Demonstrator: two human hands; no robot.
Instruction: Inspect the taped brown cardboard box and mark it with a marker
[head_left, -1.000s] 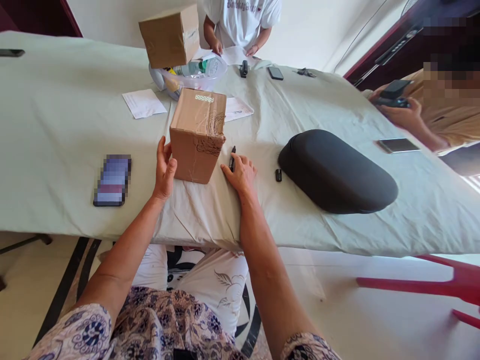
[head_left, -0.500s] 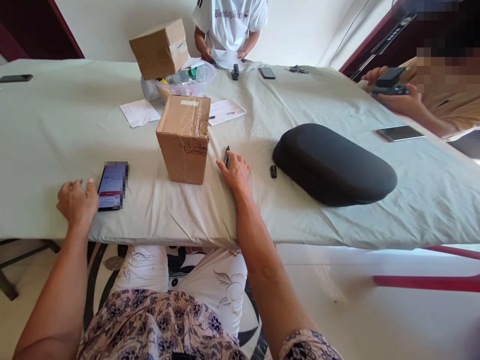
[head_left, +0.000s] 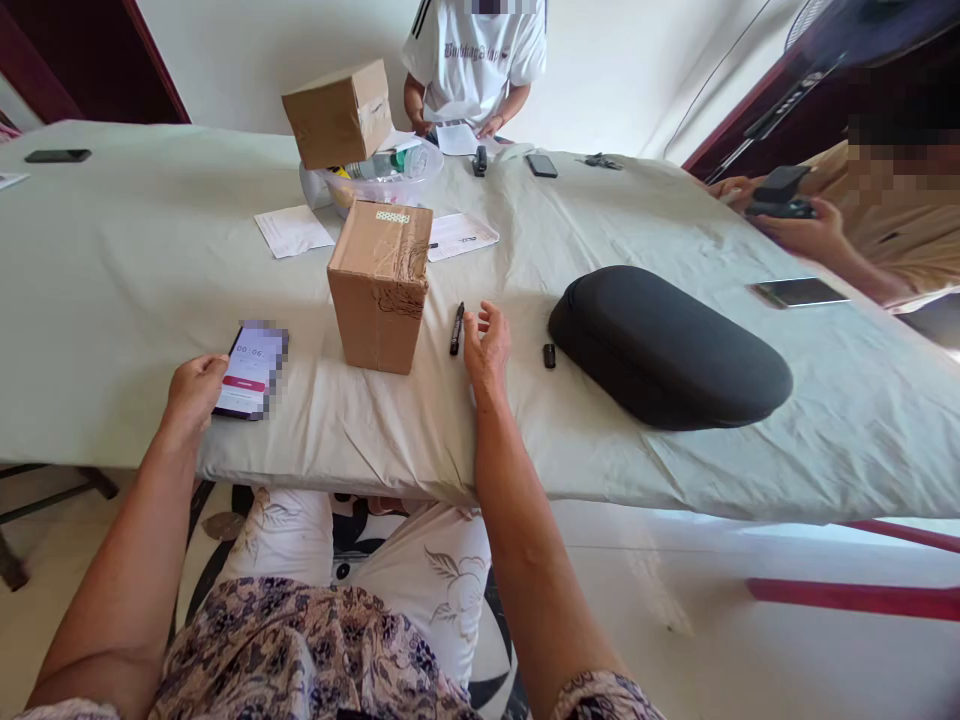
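- Landmark: cardboard box (head_left: pixel 379 290), stood upright on the cloth-covered table (head_left: pixel 150 260); tape and dark scribbles are seen at its upper right corner.
- Phone (head_left: pixel 247 372) is placed left of the box, screen up and lit; digits and a red button can be made out, the right edge is blurred.
- Left hand (head_left: pixel 196 392), left of the box: the phone's near left edge is pinched between thumb and fingers. Whether the phone is raised off the cloth cannot be told.
- Right hand (head_left: pixel 487 345) is rested right of the box, fingers loosely curled, thumb spread apart from them.
- Marker (head_left: pixel 456 332) is laid uncapped between box and right hand, just beside the thumb.
- Its cap (head_left: pixel 550 356) is left farther right of the box, near a black case (head_left: pixel 675 350).
- Behind the box, a plastic tub (head_left: pixel 430 178) is filled with bottles; a second carton (head_left: pixel 322 125) is perched on it, tilted.
- Beyond the box, paper (head_left: pixel 456 139) is handled by a person in a white shirt (head_left: pixel 480 65).
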